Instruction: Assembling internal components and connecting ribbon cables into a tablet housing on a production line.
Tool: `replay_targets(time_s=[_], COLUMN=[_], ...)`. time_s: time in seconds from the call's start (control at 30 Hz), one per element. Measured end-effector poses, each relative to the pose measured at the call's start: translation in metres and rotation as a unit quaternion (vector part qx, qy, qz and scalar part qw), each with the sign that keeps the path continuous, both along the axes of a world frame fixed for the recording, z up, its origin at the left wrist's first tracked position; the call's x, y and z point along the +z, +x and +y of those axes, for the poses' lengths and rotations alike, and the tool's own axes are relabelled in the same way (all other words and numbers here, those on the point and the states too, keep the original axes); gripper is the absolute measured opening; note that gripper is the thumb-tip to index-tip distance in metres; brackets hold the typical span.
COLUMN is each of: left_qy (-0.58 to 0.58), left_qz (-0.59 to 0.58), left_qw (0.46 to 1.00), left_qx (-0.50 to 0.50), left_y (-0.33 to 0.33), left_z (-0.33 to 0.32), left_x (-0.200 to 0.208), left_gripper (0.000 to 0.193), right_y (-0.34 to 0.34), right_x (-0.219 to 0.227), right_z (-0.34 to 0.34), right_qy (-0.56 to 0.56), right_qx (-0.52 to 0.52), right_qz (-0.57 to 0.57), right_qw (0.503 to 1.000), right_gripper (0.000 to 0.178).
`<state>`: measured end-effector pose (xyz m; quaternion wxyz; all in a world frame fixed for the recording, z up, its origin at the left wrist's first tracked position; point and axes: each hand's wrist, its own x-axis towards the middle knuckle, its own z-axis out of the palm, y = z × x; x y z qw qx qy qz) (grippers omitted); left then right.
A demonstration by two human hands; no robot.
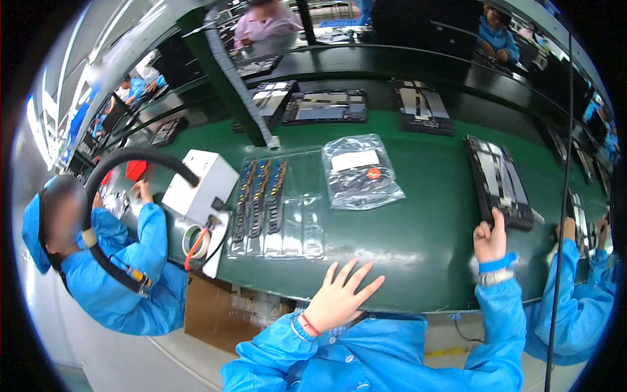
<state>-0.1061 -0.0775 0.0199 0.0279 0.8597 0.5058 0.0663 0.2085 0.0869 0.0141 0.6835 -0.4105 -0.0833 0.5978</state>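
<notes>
Resting flat near the lower middle of the frame, the left hand (339, 297) is lying on the green worktop (418, 228) with its fingers spread wide, holding nothing. Just above it, toward the centre left, a clear plastic tray (277, 202) is sitting on the worktop, its left slots carrying rows of small dark parts and its right slots showing bare. The fingertips are pointing toward the tray's lower right corner but are staying just apart from it.

Over at the right of the frame, the right hand (491, 240) is reaching up to a dark flat panel (499, 179), its thumb and fingers touching the panel's lower end; the grip is narrow, though I cannot tell whether it is actually pinching the panel's edge. A blue band is circling that wrist.

Above the centre, a clear plastic bag (360, 171) with a white label is lying on the worktop, well apart from both hands. At the left, a white box (199, 183) is standing beside a roll of tape (196, 242), and a person in a blue coat (124, 274) is sitting there. More dark panels are lying along the upper belt.
</notes>
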Motion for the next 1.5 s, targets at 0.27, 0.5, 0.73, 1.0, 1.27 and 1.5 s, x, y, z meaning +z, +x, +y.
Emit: replay_targets(time_s=[0.27, 0.5, 0.73, 1.0, 1.27, 1.5], left_qy=[-0.039, -0.004, -0.001, 0.076, 0.048, -0.027], left_qz=[-0.206, -0.305, -0.341, -0.261, -0.252, -0.275], left_qw=[0.978, 0.952, 0.938, 0.961, 0.956, 0.95], left_qx=[0.003, 0.014, -0.067, 0.046, 0.141, 0.147], left_y=[0.01, 0.018, 0.08, 0.103, 0.085, 0.03], left_z=[0.004, -0.012, -0.005, 0.012, 0.021, -0.017], left_x=[-0.003, -0.014, -0.007, -0.026, -0.011, 0.006], left_gripper=[0.06, 0.033, 0.03, 0.041, 0.039, 0.057], right_y=[-0.067, -0.067, 0.067, 0.068, 0.103, 0.08], right_x=[-0.001, 0.045, 0.035, -0.001, -0.001, 0.001], right_z=[-0.115, -0.135, 0.059, 0.088, 0.044, -0.081], right_qy=[-0.049, -0.115, 0.304, 0.124, 0.083, 0.194], right_qx=[0.216, 0.458, 0.019, 0.146, 0.137, 0.245], right_qz=[0.136, 0.12, -0.706, -0.848, -0.87, -0.737], right_qw=[0.965, 0.873, 0.639, 0.495, 0.467, 0.599], right_gripper=[0.021, 0.033, 0.033, 0.035, 0.03, 0.047])
